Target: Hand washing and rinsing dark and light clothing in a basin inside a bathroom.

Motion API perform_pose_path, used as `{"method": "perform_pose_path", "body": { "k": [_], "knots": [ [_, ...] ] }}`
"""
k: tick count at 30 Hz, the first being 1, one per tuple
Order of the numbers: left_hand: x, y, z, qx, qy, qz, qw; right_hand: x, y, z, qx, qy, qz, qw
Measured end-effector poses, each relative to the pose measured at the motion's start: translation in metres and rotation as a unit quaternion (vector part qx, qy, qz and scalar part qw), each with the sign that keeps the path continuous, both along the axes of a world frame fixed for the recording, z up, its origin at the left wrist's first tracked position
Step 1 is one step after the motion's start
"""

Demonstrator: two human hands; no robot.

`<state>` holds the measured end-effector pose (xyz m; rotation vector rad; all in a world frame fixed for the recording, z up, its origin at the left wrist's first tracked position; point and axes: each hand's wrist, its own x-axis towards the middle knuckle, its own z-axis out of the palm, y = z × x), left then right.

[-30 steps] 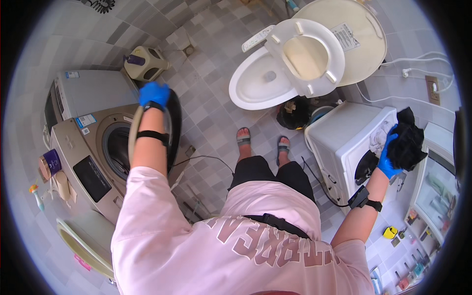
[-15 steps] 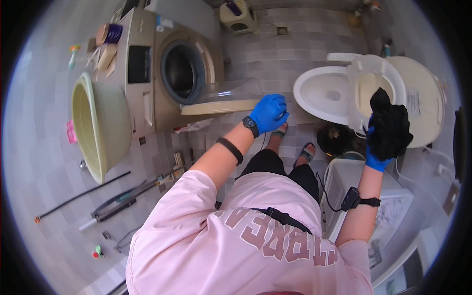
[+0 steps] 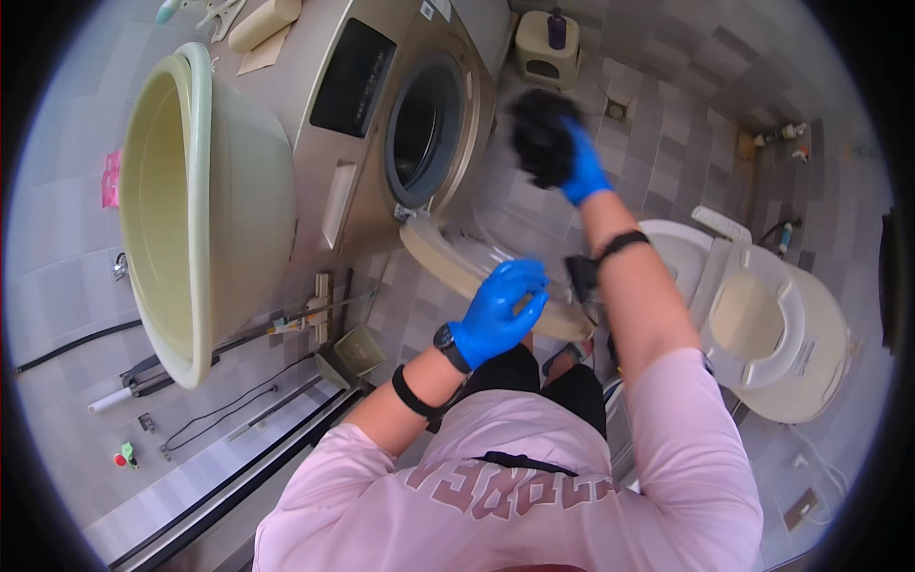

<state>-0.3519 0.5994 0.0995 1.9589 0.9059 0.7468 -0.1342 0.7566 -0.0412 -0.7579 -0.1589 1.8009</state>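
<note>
My right hand (image 3: pixel 583 170), in a blue glove, grips a crumpled bundle of black cloth (image 3: pixel 541 138). It is raised to the right of the round drum opening (image 3: pixel 416 129) of a front-loading washing machine (image 3: pixel 324 205); motion blurs the cloth. The machine's door (image 3: pixel 434 257) hangs open, with a cream rim and a clear bulging window. My left hand (image 3: pixel 500 307), also gloved in blue, is beside the door's rim. Its fingers are half bent, with a gap between them and the thumb. Whether it touches the rim I cannot tell.
A large pale green basin (image 3: pixel 202 219) stands on edge at the left, close to the machine. A toilet (image 3: pixel 681 253) with a seat insert (image 3: pixel 777 324) is at the right. A beige box-shaped stool (image 3: pixel 548 59) stands at the back. A dustpan (image 3: pixel 357 350) and poles lie lower left.
My right hand has carried the black cloth from above the toilet leftward to near the machine. My left hand sits lower, its fingers more spread. The whole view has turned toward the machine.
</note>
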Motion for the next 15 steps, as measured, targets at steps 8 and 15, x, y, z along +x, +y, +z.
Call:
{"method": "perform_pose_path", "body": {
  "k": [8, 15],
  "knots": [
    [-0.021, 0.022, -0.004, -0.033, -0.126, -0.085, 0.988, -0.05, 0.072, 0.033, 0.02, -0.282, 0.161, 0.946],
    [0.005, 0.037, -0.003, -0.024, -0.112, -0.068, 0.991, 0.139, -0.115, 0.066, -0.12, -0.281, 0.017, 0.952]
  ]
}}
